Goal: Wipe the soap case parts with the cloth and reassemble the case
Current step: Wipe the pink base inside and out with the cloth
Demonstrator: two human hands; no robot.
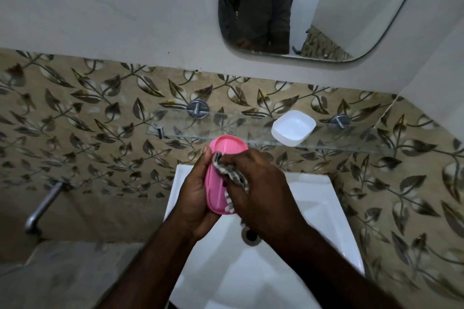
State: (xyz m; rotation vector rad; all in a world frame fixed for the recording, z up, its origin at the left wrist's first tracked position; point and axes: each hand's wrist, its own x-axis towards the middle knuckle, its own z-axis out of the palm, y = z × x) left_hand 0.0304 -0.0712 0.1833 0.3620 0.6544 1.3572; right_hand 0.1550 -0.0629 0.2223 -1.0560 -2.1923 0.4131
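Now left hand (198, 198) grips pink case part (218, 175); right hand (258, 183) pinches cloth (226, 170) on it.

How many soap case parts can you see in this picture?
2. The pink part is in the left hand above the sink, under the cloth; the white part sits on the glass shelf. More may be hidden.

The left hand (198, 198) cups the pink soap case part (221, 173) from its left side, fingers curled under it and thumb along its edge. Against the part's inner face, the right hand (261, 190) bunches a grey striped cloth (232, 178) under its fingertips. Beyond the fingers, a white case part (293, 128) sits on the glass shelf (351, 143); below the hands lies the white sink (326, 208).
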